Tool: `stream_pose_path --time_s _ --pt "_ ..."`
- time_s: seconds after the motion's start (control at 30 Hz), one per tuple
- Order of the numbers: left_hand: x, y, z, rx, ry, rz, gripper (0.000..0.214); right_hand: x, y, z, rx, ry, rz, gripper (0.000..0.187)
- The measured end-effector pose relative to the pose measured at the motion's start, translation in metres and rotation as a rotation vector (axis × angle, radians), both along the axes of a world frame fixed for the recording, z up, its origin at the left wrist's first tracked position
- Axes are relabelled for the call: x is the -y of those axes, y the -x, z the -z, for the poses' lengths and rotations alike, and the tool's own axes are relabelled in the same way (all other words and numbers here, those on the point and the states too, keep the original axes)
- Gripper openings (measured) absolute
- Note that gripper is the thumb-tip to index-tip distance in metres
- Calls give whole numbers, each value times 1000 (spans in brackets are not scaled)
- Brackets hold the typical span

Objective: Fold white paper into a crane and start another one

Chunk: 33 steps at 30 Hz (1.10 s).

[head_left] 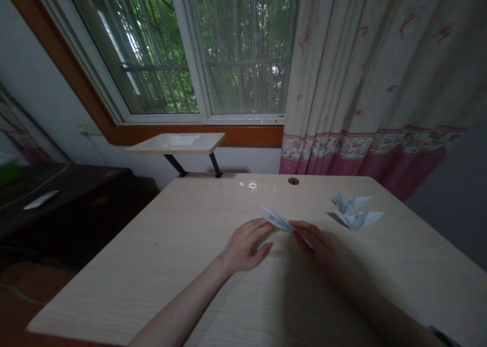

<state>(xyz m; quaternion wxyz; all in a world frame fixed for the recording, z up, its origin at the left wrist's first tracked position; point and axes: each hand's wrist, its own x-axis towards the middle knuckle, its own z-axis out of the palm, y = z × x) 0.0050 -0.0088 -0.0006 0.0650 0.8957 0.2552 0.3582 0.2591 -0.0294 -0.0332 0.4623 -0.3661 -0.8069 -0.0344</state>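
A folded piece of white paper (277, 218) lies on the pale wooden table (190, 245), pointing up and to the left. My left hand (247, 244) pinches its near left edge with curled fingers. My right hand (314, 240) is closed on the paper's right end and presses it to the table. Both forearms reach in from the bottom edge. To the right of my hands stand two finished folded paper cranes (355, 212), untouched.
A small raised shelf (178, 143) with a sheet of paper on it stands at the table's far edge under the window. A cable hole (293, 181) is near the back. A floral curtain (380, 83) hangs at right. A dark cabinet (57, 195) stands at left.
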Motion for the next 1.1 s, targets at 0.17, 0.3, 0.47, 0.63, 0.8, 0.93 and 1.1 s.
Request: stream_pose_path --time_s 0.17,0.3,0.47,0.63,0.8,0.93,1.1 --pt "-1 1 -2 5 3 -42 44 -3 -2 -5 117 -56 8 42" --pt "-1 1 -3 33 8 -116 37 -7 1 -12 272 -127 3 33" --pt "-3 0 -1 17 -9 -134 28 -10 7 -3 384 -127 -55 33" --pt "-7 1 6 -6 3 -115 26 -11 10 10 432 -39 -73 30" --pt "-9 0 14 -49 85 -81 27 -13 6 21 446 60 -34 35" --pt "-10 -1 17 -94 142 -71 28 -11 5 24 398 130 -4 33" --pt "-11 -1 17 -100 171 -59 27 -9 8 9 319 273 -61 33"
